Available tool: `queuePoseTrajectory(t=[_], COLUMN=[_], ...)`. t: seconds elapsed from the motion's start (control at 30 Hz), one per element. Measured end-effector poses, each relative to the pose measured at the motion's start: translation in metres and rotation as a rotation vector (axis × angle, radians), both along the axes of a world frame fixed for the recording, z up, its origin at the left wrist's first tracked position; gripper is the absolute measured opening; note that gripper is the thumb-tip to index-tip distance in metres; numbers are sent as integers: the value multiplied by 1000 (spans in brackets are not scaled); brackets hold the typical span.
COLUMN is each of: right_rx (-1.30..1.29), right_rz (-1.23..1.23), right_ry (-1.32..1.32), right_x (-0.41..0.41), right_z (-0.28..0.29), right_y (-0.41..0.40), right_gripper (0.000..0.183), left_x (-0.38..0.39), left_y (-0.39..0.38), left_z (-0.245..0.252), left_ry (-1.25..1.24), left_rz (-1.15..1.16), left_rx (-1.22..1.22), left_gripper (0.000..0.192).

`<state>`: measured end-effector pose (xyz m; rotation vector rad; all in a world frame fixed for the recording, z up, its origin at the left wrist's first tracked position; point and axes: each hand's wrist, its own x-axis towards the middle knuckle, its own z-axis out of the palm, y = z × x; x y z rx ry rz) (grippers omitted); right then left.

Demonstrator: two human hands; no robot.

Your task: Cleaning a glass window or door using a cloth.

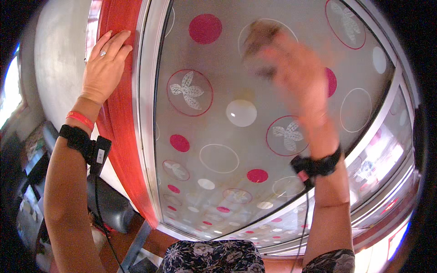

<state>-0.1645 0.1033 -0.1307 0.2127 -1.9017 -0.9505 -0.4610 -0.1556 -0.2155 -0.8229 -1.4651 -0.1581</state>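
My left hand [105, 68] rests on a red-painted frame [117, 83], its fingers stretched over the surface and holding nothing. A ring is on one finger. To the right is a frosted glass panel [218, 133] patterned with pink and white dots, circles and leaf motifs. My right hand [300, 82] is over the upper part of this glass, blurred by motion. In its fingers is a crumpled grey-brown wad [261, 37], probably cloth; blur hides its exact shape and the grip.
A silver metal frame [145, 102] edges the glass on the left. Beyond the right edge stands another patterned pane [379, 150]. Low on the left are a black padded seat [114, 208] and a grey metal bar [135, 244]. Black cables [99, 208] trail from my wrist straps.
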Motion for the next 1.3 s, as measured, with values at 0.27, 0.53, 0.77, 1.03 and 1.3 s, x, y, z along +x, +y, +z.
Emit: queuePoseTrajectory(t=[0.27,0.53,0.77,1.03,1.3], right_rx=[-34,-51,-62,-65,-98], right_rz=[-124,-113,-178,-160,-129], right_ry=[-648,-3,-591,-358,-122], right_x=[22,7,24,15,0], right_z=[-155,-36,-95,-98,-1], right_y=[-12,-17,-23,-23,-7], right_gripper=[20,29,34,27,30], left_x=[-1,-6,-5,-5,-9], left_y=[9,2,5,2,5], left_z=[3,-3,0,2,0], left_ry=[12,-22,-21,10,4], left_rz=[-33,-22,-50,-19,-35], left_rx=[25,11,-8,-7,-14], left_gripper=[22,25,26,25,26])
